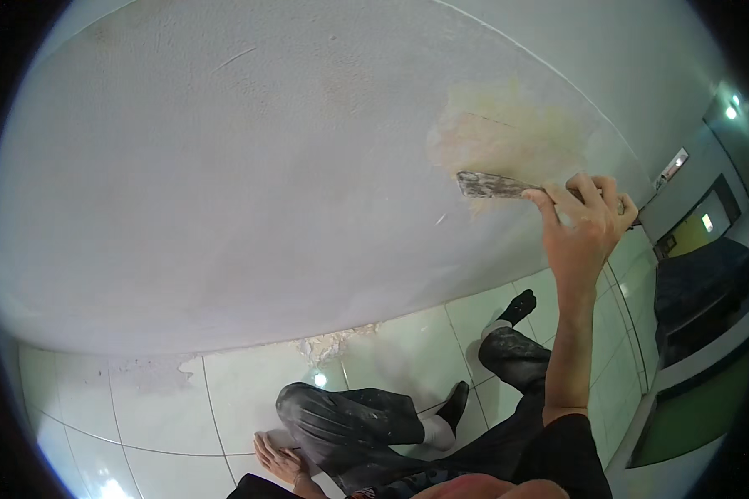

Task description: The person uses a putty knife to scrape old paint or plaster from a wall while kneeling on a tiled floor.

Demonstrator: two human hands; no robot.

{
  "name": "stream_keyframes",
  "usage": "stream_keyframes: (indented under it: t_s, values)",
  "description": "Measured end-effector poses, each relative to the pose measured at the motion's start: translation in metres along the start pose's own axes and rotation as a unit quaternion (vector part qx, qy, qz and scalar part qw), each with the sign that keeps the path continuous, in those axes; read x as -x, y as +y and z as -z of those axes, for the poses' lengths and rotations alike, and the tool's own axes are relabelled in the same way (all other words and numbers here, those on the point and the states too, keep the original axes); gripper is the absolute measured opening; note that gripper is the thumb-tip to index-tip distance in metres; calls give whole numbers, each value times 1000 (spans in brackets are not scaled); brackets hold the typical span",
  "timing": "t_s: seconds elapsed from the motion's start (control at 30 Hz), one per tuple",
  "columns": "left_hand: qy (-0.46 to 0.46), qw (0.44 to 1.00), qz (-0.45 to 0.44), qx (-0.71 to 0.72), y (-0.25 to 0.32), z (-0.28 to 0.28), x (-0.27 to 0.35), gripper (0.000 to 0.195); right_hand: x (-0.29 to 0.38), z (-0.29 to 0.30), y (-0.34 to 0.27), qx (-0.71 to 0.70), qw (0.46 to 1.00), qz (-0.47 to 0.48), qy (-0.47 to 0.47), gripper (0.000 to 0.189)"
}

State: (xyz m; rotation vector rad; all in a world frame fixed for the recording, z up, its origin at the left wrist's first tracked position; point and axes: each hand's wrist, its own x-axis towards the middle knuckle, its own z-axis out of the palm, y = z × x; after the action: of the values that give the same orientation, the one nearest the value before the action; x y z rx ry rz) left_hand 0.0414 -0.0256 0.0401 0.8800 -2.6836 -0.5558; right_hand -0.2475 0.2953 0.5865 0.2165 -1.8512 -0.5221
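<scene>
My right hand (583, 215) grips a putty knife (496, 185) whose blade is smeared with whitish and dark residue. The blade lies against or very close to the white wall (256, 187), along the lower part of a yellowish-beige patch (512, 134). A thin dark line crosses that patch. The knife's handle is mostly hidden by my fingers. Down at the left, my left hand (279, 458) rests on the tiled floor (162, 418) with nothing in it, beside my bent knee.
Pale flakes (334, 343) lie along the foot of the wall. A thin whitish smear (156, 371) marks the tiles further left. My feet, in dark-and-white socks (452, 408), are near the wall. At the right are a dark covered object (699, 293) and a green panel (693, 405).
</scene>
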Motion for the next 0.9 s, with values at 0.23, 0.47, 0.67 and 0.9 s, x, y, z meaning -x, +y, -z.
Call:
stream_keyframes:
  t_s: [0.23,0.47,0.67,0.9]
  values:
    - [4,1000,-6,9,2,-4,5,68,6,1,17,39,999,3,14,15]
    - [-7,1000,13,9,2,6,1,67,18,-2,17,-67,997,-20,-44,16]
    - [4,1000,-4,9,2,1,2,67,27,-40,-31,-200,978,-17,-49,17]
    - [-21,1000,8,-2,3,5,5,67,73,6,-8,-355,831,-418,-93,21]
